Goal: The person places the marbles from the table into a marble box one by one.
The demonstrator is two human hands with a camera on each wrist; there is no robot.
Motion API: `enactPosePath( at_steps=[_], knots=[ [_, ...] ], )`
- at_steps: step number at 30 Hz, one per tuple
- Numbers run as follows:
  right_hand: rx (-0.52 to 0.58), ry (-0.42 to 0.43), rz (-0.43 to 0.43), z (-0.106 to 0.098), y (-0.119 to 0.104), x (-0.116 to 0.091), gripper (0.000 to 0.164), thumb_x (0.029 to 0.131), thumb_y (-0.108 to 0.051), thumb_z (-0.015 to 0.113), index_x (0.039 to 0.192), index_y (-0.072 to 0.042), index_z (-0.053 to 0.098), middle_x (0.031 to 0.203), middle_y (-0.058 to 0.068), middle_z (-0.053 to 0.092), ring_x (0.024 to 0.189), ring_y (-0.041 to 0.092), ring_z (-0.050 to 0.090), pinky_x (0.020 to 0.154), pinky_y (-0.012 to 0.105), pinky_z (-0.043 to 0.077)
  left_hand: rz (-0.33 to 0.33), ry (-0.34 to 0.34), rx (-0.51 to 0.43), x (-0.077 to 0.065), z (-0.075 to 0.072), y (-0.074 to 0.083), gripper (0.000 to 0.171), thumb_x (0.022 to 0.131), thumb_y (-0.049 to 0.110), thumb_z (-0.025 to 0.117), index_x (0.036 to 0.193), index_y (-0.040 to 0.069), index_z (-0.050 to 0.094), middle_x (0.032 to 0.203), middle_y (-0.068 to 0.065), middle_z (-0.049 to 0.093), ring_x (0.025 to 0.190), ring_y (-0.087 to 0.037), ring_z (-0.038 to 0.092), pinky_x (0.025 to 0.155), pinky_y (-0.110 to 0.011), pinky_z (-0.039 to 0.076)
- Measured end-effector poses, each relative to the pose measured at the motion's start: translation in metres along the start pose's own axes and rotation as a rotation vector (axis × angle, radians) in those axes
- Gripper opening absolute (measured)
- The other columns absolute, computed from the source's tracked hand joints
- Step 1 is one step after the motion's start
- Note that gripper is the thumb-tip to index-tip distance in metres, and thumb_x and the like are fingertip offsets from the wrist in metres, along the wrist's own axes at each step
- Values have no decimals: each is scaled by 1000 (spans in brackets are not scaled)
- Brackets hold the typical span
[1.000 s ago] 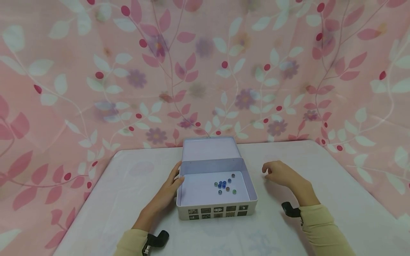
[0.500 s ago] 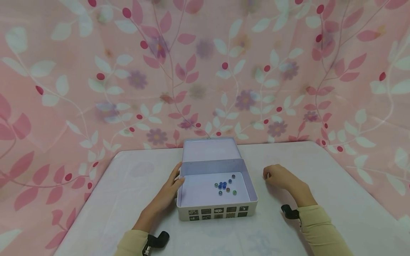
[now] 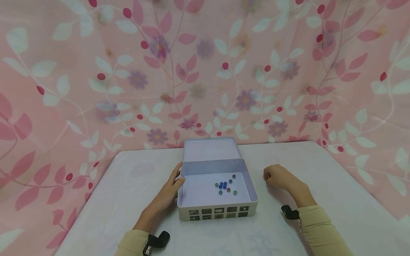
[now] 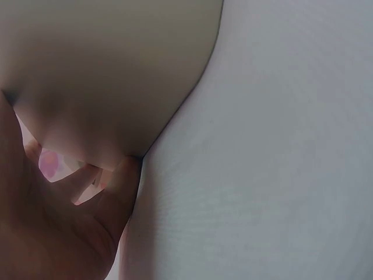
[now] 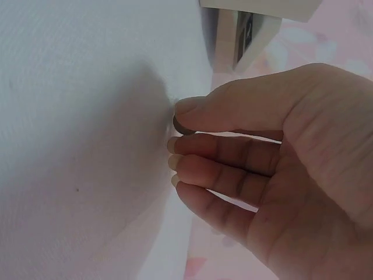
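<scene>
An open tin box (image 3: 217, 212) with a lid hinged back stands mid-table, printed with small dark squares on its front wall. Blue, green and brownish glass marbles (image 3: 222, 185) lie on the right part of its floor. My left hand (image 3: 168, 188) holds the box's left side, thumb over the rim and fingers along the outer wall; the left wrist view shows the fingertips against that wall. Right of the box, my right hand (image 3: 283, 177) is low over the table. In the right wrist view its thumb and index finger pinch a small dark marble (image 5: 182, 126), mostly hidden.
A white cloth covers the table (image 3: 333, 185). Behind it hangs a pink leaf-patterned curtain (image 3: 205, 71). The raised lid (image 3: 209, 149) leans back near the curtain. A black wrist camera (image 3: 158, 240) sits on the left wrist, and another on the right.
My right hand has lowered slightly toward the table, its fingers drawing closer together, and then stays there. The left hand, the box and the marbles in it keep their places.
</scene>
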State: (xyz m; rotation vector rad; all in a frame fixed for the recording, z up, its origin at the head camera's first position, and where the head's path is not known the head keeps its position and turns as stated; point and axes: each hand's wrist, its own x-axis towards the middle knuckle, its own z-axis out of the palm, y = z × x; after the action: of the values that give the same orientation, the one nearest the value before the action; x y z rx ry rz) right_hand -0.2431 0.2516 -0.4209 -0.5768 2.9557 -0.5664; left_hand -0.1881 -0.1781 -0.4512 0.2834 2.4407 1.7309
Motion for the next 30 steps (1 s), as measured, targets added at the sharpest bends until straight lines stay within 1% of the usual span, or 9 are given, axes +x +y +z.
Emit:
enactPosePath(
  at_steps=[4,8,15,18,22,25,30],
  knots=[
    [-7,8,-1,-5,-4,-2,15,77,5,59,80,-6,69,74,4,60,70,17,51,63,30,44,1,2,-4,0,0,1,60,106,45,42,157,48,10,166,-8,15,150,-40,26,110,-68,33],
    [-6,14,7,-11,-8,-2,12,80,3,62,84,-5,70,77,5,61,73,18,52,65,32,45,3,1,-3,0,0,2,60,106,42,41,157,46,10,166,-9,15,150,-41,26,111,-68,32],
    [-2,59,-48,-15,-9,-1,15,80,3,59,87,-3,71,78,4,62,73,16,52,64,30,45,6,2,0,1,0,1,60,107,40,41,157,46,10,166,-9,16,149,-41,28,110,-68,34],
    [-14,92,-81,-16,-11,0,16,79,3,58,87,-3,71,75,2,60,71,15,51,64,30,44,7,5,-1,1,0,0,59,107,38,41,157,47,10,166,-9,17,148,-42,29,109,-68,34],
    [-39,135,-115,-17,-14,0,14,78,2,61,87,-3,71,71,1,55,69,14,49,64,30,42,9,3,-3,1,1,0,58,107,38,41,154,54,10,166,-9,16,149,-42,28,109,-69,33],
    [-39,148,-117,-18,-19,1,12,80,2,63,88,-3,71,71,1,54,69,15,48,65,30,41,11,0,-6,1,1,-1,57,107,39,40,152,57,11,166,-9,15,149,-42,27,109,-70,32],
    [-32,156,-123,-20,-26,1,11,82,1,64,89,-3,71,71,0,53,68,14,47,64,29,41,9,-1,-3,0,0,0,56,106,42,41,151,57,11,166,-9,15,149,-43,26,110,-70,31]
  ],
)
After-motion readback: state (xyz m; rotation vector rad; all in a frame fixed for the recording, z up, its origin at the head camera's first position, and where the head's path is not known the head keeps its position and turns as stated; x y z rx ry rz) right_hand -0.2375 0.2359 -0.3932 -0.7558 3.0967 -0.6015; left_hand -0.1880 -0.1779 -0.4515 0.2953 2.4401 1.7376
